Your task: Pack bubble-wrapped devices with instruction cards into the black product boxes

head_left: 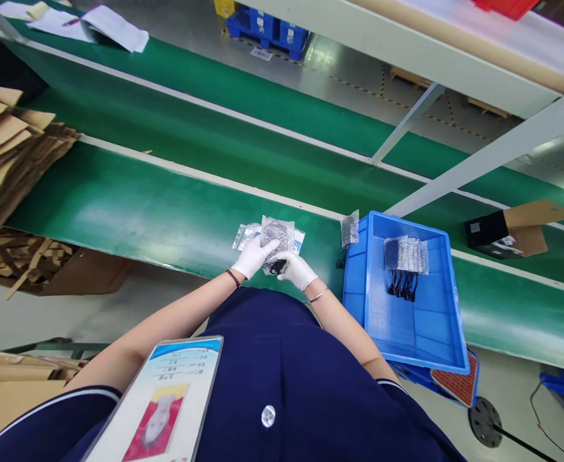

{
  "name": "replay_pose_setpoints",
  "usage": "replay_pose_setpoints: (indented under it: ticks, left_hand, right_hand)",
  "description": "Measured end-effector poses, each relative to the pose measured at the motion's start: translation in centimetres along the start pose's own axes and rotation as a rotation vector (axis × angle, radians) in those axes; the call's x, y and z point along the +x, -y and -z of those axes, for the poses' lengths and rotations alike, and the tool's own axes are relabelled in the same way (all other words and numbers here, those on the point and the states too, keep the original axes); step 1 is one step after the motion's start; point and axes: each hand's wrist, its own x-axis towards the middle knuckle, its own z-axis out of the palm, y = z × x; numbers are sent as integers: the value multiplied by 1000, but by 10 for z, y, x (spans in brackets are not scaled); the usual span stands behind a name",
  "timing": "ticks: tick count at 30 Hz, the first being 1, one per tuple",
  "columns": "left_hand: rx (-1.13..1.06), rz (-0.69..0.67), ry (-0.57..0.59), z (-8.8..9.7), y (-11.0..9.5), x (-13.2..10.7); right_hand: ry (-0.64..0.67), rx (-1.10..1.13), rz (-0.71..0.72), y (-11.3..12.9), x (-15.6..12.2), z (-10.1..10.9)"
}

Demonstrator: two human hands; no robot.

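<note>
Both of my hands wear white gloves and meet at a clear bubble-wrap pouch point(278, 232) with something dark inside, near the front edge of the green bench. My left hand point(254, 256) grips the pouch's left side, thumb across its front. At its lower end my right hand point(297, 269) closes on the pouch, by a black part that sticks out. Beneath lie flat clear plastic bags point(246, 235), partly covered by the pouch. To the right, another bubble-wrap pouch point(350, 229) with a black cable leans at the blue bin's left rim.
A blue bin point(409, 340) on the right holds several bubble-wrapped pieces point(405, 255) with black cable ends. Stacked cardboard point(2, 154) rises at the left of the green bench point(132, 205). An open black box point(488, 232) stands at far right. A white post point(493, 147) slants behind the bin.
</note>
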Motion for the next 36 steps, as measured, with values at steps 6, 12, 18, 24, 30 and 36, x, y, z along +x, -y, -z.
replay_pose_setpoints:
  ticks: [6,12,18,24,30,36]
  left_hand:
    - [15,-9,10,0,2,0]
    - [108,-41,51,0,-1,-2]
    - [197,55,40,-1,-9,-2]
    - [199,40,71,-5,-8,1]
    - [222,73,76,-6,-7,5]
    - [245,69,81,-7,-7,8]
  right_hand:
    - [27,-66,51,-13,6,4]
    - [15,-179,196,-10,0,8]
    - [11,-87,98,-2,-11,3]
    - [-22,39,-32,-3,-10,0]
    - [-17,104,-77,1,-9,1]
    - [-22,149,-117,6,-10,1]
